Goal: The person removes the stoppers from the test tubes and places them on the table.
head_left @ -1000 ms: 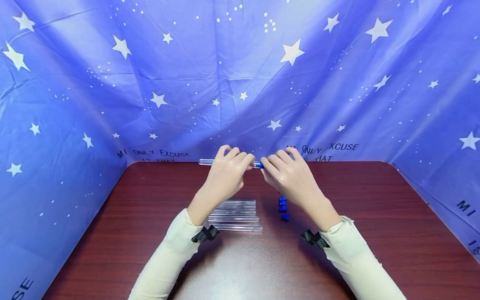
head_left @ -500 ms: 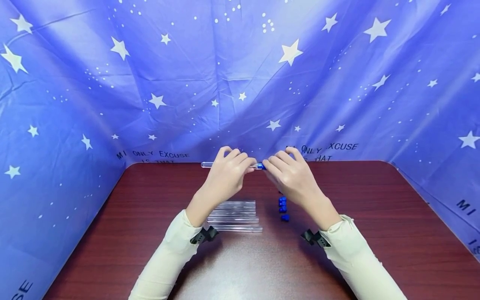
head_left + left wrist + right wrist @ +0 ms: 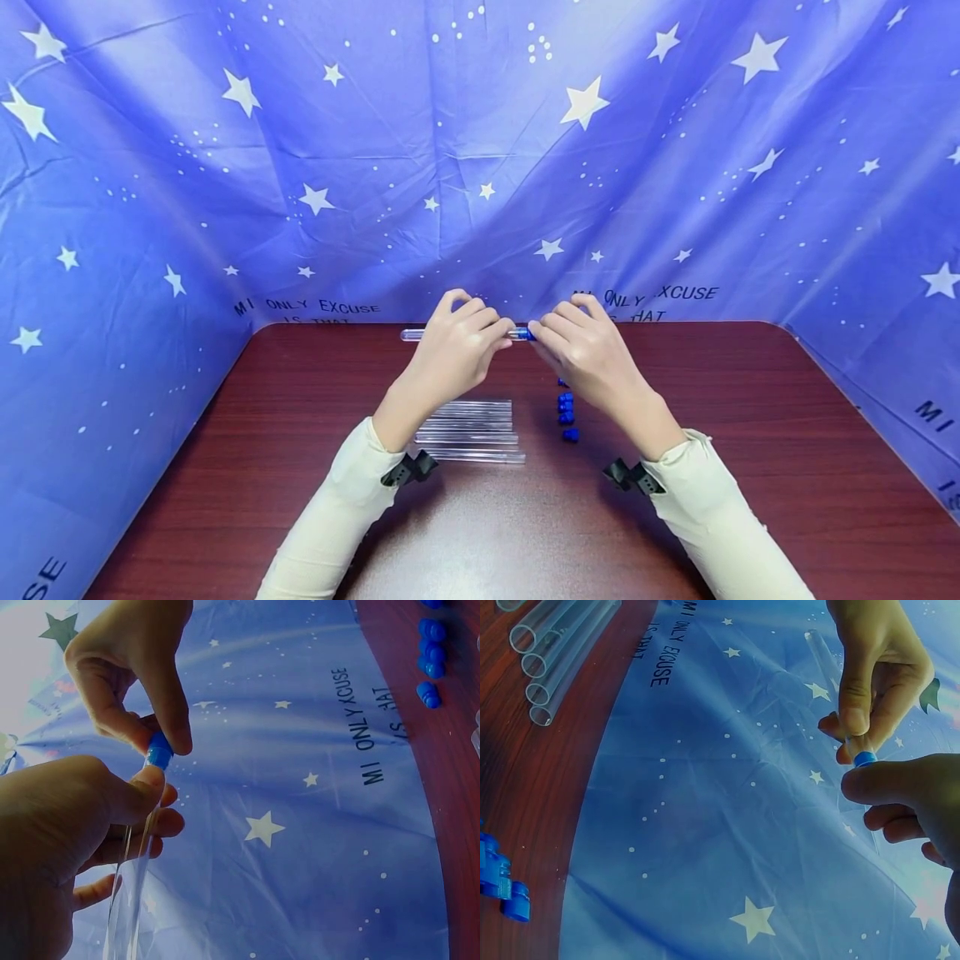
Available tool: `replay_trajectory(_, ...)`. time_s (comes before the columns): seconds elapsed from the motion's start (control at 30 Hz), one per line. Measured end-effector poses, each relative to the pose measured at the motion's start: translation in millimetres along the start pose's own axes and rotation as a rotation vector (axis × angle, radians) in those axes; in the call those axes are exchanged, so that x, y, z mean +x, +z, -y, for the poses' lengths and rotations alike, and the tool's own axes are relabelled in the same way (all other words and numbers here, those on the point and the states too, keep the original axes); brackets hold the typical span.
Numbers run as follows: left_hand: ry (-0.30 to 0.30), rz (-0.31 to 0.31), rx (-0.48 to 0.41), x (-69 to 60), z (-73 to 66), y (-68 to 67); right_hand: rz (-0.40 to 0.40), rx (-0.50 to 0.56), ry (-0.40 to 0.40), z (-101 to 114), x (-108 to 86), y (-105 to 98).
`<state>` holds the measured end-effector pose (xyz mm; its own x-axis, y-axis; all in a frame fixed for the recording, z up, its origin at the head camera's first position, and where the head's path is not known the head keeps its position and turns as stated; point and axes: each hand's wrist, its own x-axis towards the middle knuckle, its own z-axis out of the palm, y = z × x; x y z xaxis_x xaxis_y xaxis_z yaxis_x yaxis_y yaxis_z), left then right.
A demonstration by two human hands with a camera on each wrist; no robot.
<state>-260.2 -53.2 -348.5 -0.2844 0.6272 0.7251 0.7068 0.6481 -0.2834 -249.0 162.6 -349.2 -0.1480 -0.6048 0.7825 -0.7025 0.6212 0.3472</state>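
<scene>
A clear test tube (image 3: 412, 335) with a rounded far end lies level in the air above the back of the table. My left hand (image 3: 456, 346) pinches it near its mouth between thumb and fingers. At the tube's right end sits a blue cap (image 3: 159, 750), which my right hand (image 3: 588, 350) grips between thumb and fingertips. In the right wrist view the cap (image 3: 865, 758) shows only as a narrow band between the two hands. How deep it sits in the tube is hard to tell.
Several clear tubes (image 3: 468, 437) lie in a row on the dark red table (image 3: 300, 467), below my left hand. Several loose blue caps (image 3: 566, 408) stand in a column to their right. A blue star-printed cloth (image 3: 420, 167) hangs behind the table's back edge.
The tube and cap have shifted slightly to the right and down with both hands. Both hands keep their hold; the tubes and caps on the table stay put.
</scene>
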Motion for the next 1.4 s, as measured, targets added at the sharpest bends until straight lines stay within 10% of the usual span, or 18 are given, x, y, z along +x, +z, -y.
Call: replay_trajectory(1.4, 0.099, -0.002, 0.019, 1.5, -6.0, 1.7, 0.176, 0.402, 0.251, -15.4, -7.0, -8.7)
